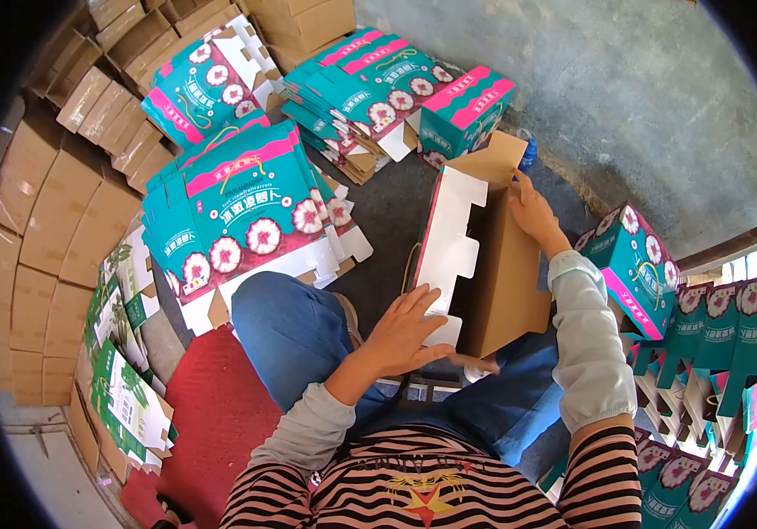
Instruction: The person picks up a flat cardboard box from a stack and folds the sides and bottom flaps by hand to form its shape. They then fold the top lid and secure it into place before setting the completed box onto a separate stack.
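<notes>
An open cardboard box [506, 286] stands between my knees, its brown inside showing and a white notched flap [451, 242] along its left side. My left hand [400, 339] lies with fingers spread on the lower end of that white flap. At the far right corner, my right hand [535, 212] has its fingers at the top edge of the box, beside a raised brown flap [495, 159]. The fingers of my right hand are bent against the cardboard.
Flat teal cartons [246, 207] lie stacked at the left, with another stack [369, 88] behind. Finished boxes stand at the back [466, 110] and right [634, 269]. Brown cartons [43, 203] line the left wall. More teal boxes [704, 326] are piled at the right. A blue bottle [529, 152] stands by the wall.
</notes>
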